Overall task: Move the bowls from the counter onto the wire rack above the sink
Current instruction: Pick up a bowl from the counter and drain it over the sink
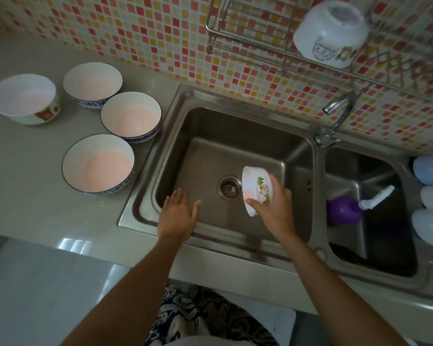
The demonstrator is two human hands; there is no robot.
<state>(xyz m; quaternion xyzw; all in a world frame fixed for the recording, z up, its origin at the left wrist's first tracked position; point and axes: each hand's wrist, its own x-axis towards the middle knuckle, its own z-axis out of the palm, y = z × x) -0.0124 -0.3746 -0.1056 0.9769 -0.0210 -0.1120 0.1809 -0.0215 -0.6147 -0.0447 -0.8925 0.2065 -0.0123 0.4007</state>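
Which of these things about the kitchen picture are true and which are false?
1. The right hand holds a small cartoon bowl over the sink. True.
2. The left hand holds a bowl too. False: it is open and holds nothing.
3. Four bowls stand on the counter. True.
4. The rack has no bowl on it. False: one white bowl already lies on it.
5. The cartoon bowl is held upright. False: it is tipped on its side.
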